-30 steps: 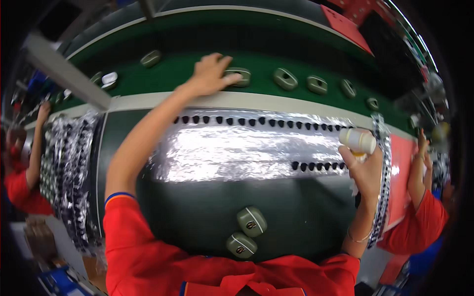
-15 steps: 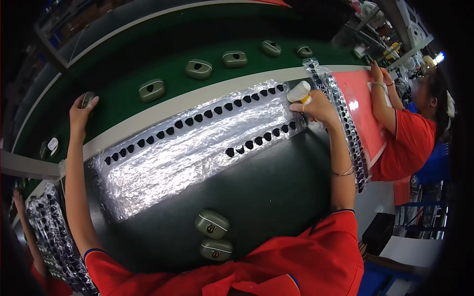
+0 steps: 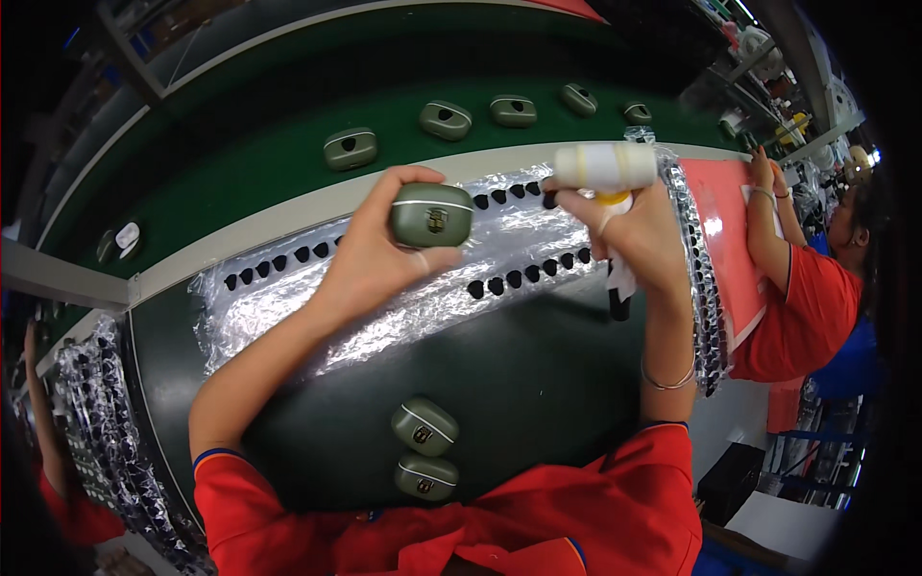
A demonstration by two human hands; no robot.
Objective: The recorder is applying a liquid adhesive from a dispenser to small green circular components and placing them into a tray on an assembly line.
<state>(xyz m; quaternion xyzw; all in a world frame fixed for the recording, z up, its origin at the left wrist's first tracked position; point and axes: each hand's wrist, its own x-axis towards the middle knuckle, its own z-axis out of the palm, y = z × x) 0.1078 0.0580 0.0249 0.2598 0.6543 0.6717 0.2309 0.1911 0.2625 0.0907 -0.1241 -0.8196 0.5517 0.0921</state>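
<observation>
My left hand (image 3: 370,259) holds a small olive-green rounded case (image 3: 430,215) up over the foil sheet (image 3: 288,317). My right hand (image 3: 639,240) grips a white roll of tape (image 3: 605,166) with a yellow core, raised beside the case, with a dark strip hanging below the hand. Rows of small black parts (image 3: 519,278) lie on the foil. Two more green cases (image 3: 424,427) (image 3: 426,476) rest on the dark bench close to my chest.
A green conveyor belt (image 3: 240,173) behind the bench carries several green cases (image 3: 350,148). A person in a red shirt (image 3: 802,307) works at the right by a red tray (image 3: 730,240). Strips of black parts (image 3: 86,422) hang at the left, where another person's arm shows.
My left hand reached out to the belt, took a green case and brought it back over the foil. My right hand with the tape roll moved in toward the case.
</observation>
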